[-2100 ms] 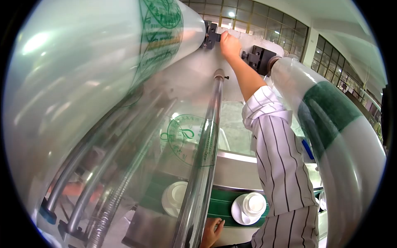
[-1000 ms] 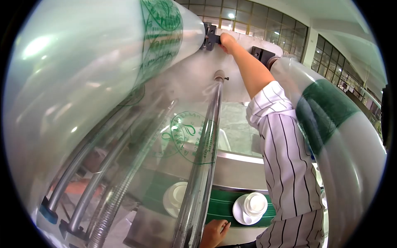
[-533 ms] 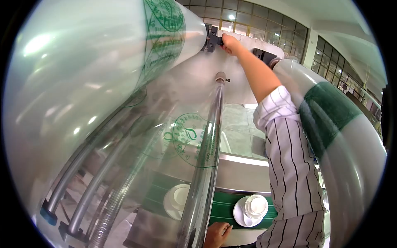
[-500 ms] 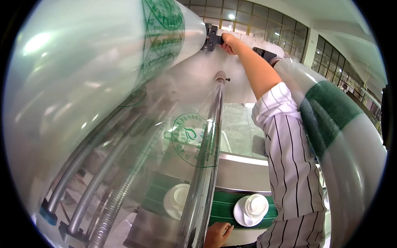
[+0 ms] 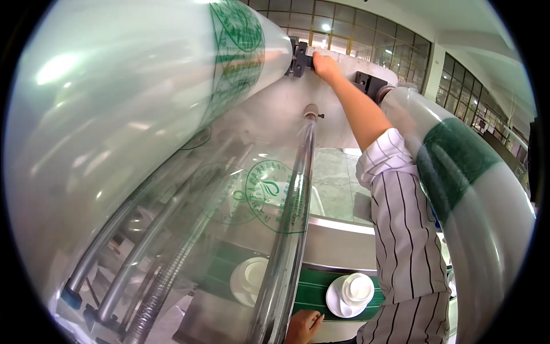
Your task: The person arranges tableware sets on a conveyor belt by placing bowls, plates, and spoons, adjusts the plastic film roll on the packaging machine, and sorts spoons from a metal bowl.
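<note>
My right hand (image 5: 326, 66) is closed on a black clamp handle (image 5: 309, 61) at the far end of a large roll of clear plastic film (image 5: 137, 92) with green print. Its arm, in a striped sleeve, reaches up from the lower right. Low in the view, my left hand (image 5: 303, 325) is by the near edge of a green conveyor belt (image 5: 312, 286), its fingers curled; whatever they may hold is hidden. Just beyond it, a stacked white dish set (image 5: 356, 289) rests on a white plate (image 5: 338, 307). A second dish set (image 5: 252, 275) shows through the film.
A shiny metal roller (image 5: 289, 235) runs lengthwise beside the stretched film. Thinner metal bars (image 5: 149, 241) lie at the left. Another film roll (image 5: 487, 218) with a green band stands close on the right. A metal side panel (image 5: 338, 126) is behind.
The view has shifted slightly, so the roll end, handle and roller appear a little lower and further right. My right hand keeps its hold; my left hand stays beside the belt.
</note>
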### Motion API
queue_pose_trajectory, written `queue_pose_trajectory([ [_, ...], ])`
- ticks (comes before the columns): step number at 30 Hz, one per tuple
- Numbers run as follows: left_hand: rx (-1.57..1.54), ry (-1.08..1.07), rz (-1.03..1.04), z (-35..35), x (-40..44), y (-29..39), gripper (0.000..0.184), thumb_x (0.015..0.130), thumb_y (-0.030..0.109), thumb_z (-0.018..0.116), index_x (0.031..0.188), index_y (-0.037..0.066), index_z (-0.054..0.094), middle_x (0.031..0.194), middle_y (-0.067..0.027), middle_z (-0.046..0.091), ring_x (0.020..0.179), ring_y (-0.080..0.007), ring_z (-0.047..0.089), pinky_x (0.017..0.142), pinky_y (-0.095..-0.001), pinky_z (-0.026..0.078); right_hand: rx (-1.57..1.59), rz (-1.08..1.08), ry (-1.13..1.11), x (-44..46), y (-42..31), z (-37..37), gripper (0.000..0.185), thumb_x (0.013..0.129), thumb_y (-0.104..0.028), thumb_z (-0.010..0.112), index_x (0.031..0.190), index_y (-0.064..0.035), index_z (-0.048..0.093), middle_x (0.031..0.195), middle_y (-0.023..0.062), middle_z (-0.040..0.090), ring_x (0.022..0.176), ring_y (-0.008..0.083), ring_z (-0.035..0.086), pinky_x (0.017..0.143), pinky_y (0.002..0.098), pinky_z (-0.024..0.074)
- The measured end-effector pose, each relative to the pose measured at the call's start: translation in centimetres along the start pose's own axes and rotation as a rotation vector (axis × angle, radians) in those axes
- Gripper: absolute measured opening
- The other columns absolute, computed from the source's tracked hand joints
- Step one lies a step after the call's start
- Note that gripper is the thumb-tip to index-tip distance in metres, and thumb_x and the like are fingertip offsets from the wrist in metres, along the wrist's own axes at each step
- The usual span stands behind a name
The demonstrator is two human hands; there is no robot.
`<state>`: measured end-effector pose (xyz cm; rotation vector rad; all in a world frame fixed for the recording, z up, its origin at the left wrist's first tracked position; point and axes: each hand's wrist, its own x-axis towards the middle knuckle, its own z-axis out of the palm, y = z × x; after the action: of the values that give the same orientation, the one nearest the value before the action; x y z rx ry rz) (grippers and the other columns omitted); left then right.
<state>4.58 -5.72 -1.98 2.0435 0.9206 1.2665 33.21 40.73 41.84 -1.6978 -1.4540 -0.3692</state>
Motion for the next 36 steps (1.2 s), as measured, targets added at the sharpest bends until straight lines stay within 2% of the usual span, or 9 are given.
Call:
queue_pose_trajectory([
  [4, -0.007, -0.017, 0.122, -0.3, -0.1, 0.4, 0.016, 0.081, 0.017, 0.065, 0.075, 0.005, 0.057, 0.068, -0.013, 0.058, 0.063, -0.0308, 0.057, 0.055, -0.0394, 0.046, 0.292, 0.373, -0.271, 1.0, -1.7, -0.7, 0.044, 0.087, -0.034, 0.034, 0.071, 0.0012, 0.055, 0.069, 0.0243, 0.062, 0.072, 0.0411, 0.061, 0.064, 0.045, 0.0479],
  [7, -0.053, -0.005, 0.171, -0.4, 0.3, 0.1, 0.016, 0.081, 0.017, 0.065, 0.074, 0.005, 0.057, 0.068, -0.013, 0.058, 0.064, -0.0309, 0.056, 0.055, -0.0394, 0.046, -0.032, -0.163, 0.11, -2.1, -0.5, 0.0, 0.05, 0.091, -0.039, 0.032, 0.078, 0.0009, 0.059, 0.075, 0.0267, 0.062, 0.077, 0.0443, 0.06, 0.069, 0.0498, 0.0467],
  [9, -0.051, 0.005, 0.074, 1.0, -0.8, -0.7, 0.016, 0.081, 0.018, 0.065, 0.075, 0.005, 0.057, 0.069, -0.013, 0.058, 0.064, -0.0307, 0.057, 0.056, -0.0395, 0.045, -0.081, -0.167, 0.356, -3.5, -1.2, 0.5, 0.053, 0.093, -0.042, 0.029, 0.084, 0.0001, 0.06, 0.079, 0.0272, 0.062, 0.079, 0.0454, 0.059, 0.072, 0.0527, 0.0452],
  [13, -0.117, -0.021, 0.031, 1.0, -0.2, -1.0, 0.014, 0.08, 0.015, 0.065, 0.077, 0.004, 0.057, 0.067, -0.0124, 0.057, 0.064, -0.0308, 0.056, 0.058, -0.0403, 0.043, 0.062, -0.091, 0.444, -5.4, -2.6, 1.1, 0.059, 0.094, -0.047, 0.026, 0.093, -0.0004, 0.063, 0.078, 0.0256, 0.063, 0.078, 0.0441, 0.06, 0.073, 0.0528, 0.0443],
  [16, -0.229, -0.088, 0.066, 0.7, 1.2, -1.3, 0.015, 0.079, 0.012, 0.066, 0.075, 0.003, 0.055, 0.065, -0.0126, 0.055, 0.063, -0.0311, 0.053, 0.059, -0.0407, 0.04, 0.462, 0.062, 0.25, -5.7, 0.6, 3.6, 0.064, 0.094, -0.051, 0.026, 0.093, 0.0004, 0.063, 0.07, 0.0198, 0.063, 0.067, 0.0357, 0.062, 0.064, 0.0461, 0.0471],
  [18, -0.132, -0.036, 0.126, -1.5, 2.4, 0.3, 0.014, 0.079, 0.013, 0.066, 0.077, 0.004, 0.056, 0.065, -0.0107, 0.056, 0.063, -0.0293, 0.055, 0.058, -0.0388, 0.042, 0.7, 0.266, 0.191, -9.5, 2.5, 3.3, 0.062, 0.094, -0.053, 0.029, 0.092, -0.0028, 0.065, 0.059, 0.0082, 0.056, 0.048, 0.0156, 0.051, 0.047, 0.0312, 0.0449],
  [22, -0.01, 0.013, 0.178, -3.1, 2.5, 0.7, 0.013, 0.078, 0.016, 0.067, 0.076, 0.006, 0.058, 0.065, -0.0061, 0.059, 0.061, -0.0256, 0.058, 0.053, -0.036, 0.045, 0.75, 0.419, 0.223, -15.8, 8.2, 2.5, 0.042, 0.092, -0.036, 0.041, 0.093, 0.0005, 0.062, 0.063, 0.0094, 0.057, 0.045, 0.0169, 0.049, 0.04, 0.0307, 0.0428],
  [27, -0.013, 0.014, 0.187, -3.4, 1.7, 0.9, 0.015, 0.08, 0.018, 0.066, 0.074, 0.008, 0.057, 0.063, -0.0058, 0.057, 0.059, -0.026, 0.056, 0.053, -0.037, 0.045, 0.553, 0.489, -0.175, -19.8, 8.4, 0.8, 0.028, 0.086, -0.023, 0.048, 0.088, 0.0005, 0.063, 0.069, 0.0105, 0.061, 0.048, 0.0175, 0.054, 0.044, 0.0327, 0.0497],
  [36, -0.008, -0.086, 0.154, -1.9, 1.2, -0.2, 0.019, 0.08, 0.022, 0.066, 0.072, 0.008, 0.055, 0.062, -0.0062, 0.056, 0.059, -0.0262, 0.056, 0.052, -0.0382, 0.045, 0.386, 0.316, 0.031, -14.2, 1.4, -1.7, 0.029, 0.087, -0.02, 0.047, 0.09, 0.0042, 0.063, 0.078, 0.0138, 0.066, 0.063, 0.0188, 0.064, 0.052, 0.0362, 0.0572],
])
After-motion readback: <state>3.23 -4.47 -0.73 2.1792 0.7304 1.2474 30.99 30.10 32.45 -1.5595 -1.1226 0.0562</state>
